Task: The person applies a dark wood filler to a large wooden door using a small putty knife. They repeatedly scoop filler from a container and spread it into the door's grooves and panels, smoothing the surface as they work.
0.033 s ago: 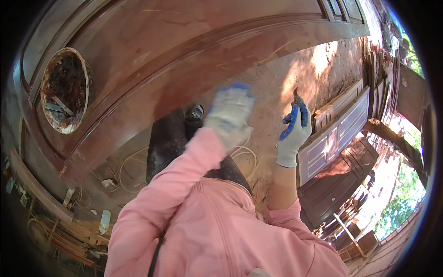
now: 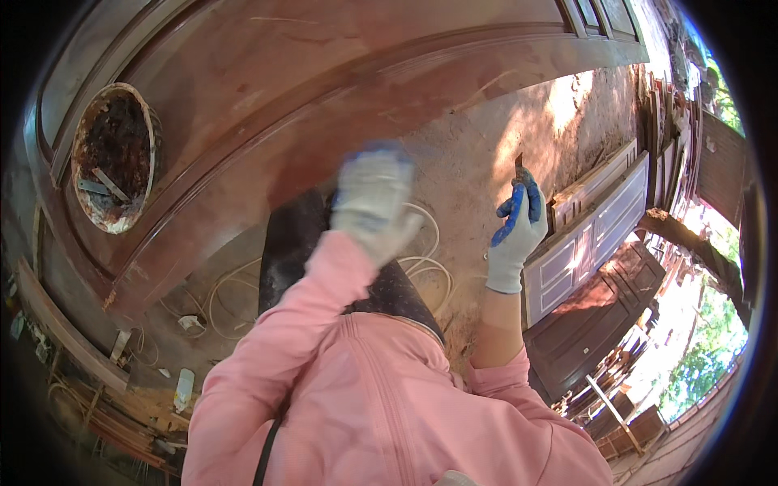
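My left hand point(image 2: 374, 202), in a grey-white glove with blue at the fingertips, is blurred and raised near the lower edge of a large reddish-brown wooden door panel point(image 2: 324, 89). Whether it holds anything is hidden. My right hand point(image 2: 516, 227), in a white glove with a blue palm, is held upright to the right over the dirt floor. It grips a small thin dark tool point(image 2: 519, 162) that sticks up above the fingers. Both arms wear pink sleeves.
A round bowl point(image 2: 109, 158) of dark rusty paste with a stick in it rests on the panel at left. White cords point(image 2: 235, 296) lie coiled on the floor below. Panelled doors point(image 2: 592, 235) lean at right, with stacked timber point(image 2: 616, 405) lower right.
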A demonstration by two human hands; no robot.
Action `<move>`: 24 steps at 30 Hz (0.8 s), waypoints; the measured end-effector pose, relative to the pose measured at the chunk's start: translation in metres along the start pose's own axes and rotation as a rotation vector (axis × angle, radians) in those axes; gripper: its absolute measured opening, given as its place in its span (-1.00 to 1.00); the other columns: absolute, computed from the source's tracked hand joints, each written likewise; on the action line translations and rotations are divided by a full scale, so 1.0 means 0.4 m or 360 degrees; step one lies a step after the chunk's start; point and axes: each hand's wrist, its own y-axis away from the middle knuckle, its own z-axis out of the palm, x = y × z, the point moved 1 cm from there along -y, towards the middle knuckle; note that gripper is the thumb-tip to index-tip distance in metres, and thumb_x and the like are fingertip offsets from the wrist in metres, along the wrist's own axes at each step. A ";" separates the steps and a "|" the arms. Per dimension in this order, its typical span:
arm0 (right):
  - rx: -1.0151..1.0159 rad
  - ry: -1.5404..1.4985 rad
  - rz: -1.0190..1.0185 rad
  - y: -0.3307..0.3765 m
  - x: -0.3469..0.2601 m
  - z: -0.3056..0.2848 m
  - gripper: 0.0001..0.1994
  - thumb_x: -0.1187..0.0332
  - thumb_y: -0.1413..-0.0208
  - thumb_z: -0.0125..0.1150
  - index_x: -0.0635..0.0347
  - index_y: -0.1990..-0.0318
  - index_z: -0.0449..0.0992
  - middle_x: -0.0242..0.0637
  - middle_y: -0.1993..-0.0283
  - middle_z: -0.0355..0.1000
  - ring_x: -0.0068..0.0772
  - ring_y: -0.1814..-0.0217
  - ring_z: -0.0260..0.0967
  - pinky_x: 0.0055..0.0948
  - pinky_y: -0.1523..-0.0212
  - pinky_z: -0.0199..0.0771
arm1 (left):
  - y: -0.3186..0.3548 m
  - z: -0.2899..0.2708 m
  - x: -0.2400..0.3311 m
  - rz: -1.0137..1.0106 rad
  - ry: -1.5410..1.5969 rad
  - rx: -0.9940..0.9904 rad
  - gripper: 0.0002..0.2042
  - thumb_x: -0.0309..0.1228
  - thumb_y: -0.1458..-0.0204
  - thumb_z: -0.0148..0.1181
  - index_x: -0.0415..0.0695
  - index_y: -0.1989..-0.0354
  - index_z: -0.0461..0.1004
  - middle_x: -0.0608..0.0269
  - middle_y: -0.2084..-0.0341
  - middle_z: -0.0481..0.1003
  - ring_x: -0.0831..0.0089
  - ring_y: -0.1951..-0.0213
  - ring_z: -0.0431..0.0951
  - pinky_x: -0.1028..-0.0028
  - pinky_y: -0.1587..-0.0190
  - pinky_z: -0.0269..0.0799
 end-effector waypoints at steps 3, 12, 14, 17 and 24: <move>-0.0072 -0.0010 -0.0019 -0.010 0.014 0.001 -0.75 0.48 -0.38 0.18 0.25 -0.13 0.63 -0.51 0.20 0.48 -0.75 0.38 0.26 -0.64 0.40 0.30 | 0.166 -0.048 -0.157 -0.0540 -0.0320 0.0546 -0.04 -0.02 -0.08 0.33 -0.36 -0.52 0.05 -0.42 -0.51 -0.01 -0.41 -0.53 -0.08 -0.30 -0.52 -0.27; -0.0438 0.0041 -0.0153 -0.035 0.012 0.079 -0.73 0.50 -0.38 0.19 0.30 -0.17 0.61 -0.46 0.16 0.55 -0.74 0.38 0.24 -0.65 0.40 0.26 | 0.068 0.032 -0.106 -0.0406 -0.0386 0.0604 -0.06 0.10 -0.11 0.25 -0.30 -0.53 0.10 -0.22 -0.54 0.05 -0.18 -0.56 -0.01 -0.19 -0.56 -0.24; -0.0529 0.0069 -0.0252 -0.060 0.008 0.079 -0.72 0.50 -0.38 0.19 0.30 -0.17 0.61 -0.42 0.09 0.59 -0.74 0.37 0.26 -0.65 0.39 0.27 | 0.069 0.043 -0.114 -0.0388 -0.0315 0.0738 -0.08 0.10 -0.13 0.23 -0.28 -0.54 0.10 -0.20 -0.53 0.07 -0.15 -0.55 0.02 -0.11 -0.58 -0.22; -0.0694 0.0119 -0.0313 -0.094 0.005 0.090 -0.71 0.47 -0.38 0.19 0.28 -0.19 0.61 -0.40 0.05 0.61 -0.74 0.39 0.26 -0.65 0.41 0.27 | 0.121 0.015 -0.159 -0.0562 -0.0261 0.0818 -0.11 0.08 -0.17 0.20 -0.26 -0.54 0.11 -0.18 -0.53 0.09 -0.10 -0.55 0.05 -0.03 -0.59 -0.19; -0.0979 0.0132 -0.0336 -0.060 -0.006 0.192 -0.74 0.44 -0.42 0.18 0.29 -0.17 0.60 -0.47 0.22 0.49 -0.75 0.40 0.21 -0.62 0.42 0.23 | 0.421 -0.017 -0.376 -0.1200 -0.0520 0.1061 -0.18 0.07 -0.29 0.07 -0.23 -0.57 0.05 -0.22 -0.55 0.04 -0.20 -0.54 0.04 -0.08 -0.57 -0.15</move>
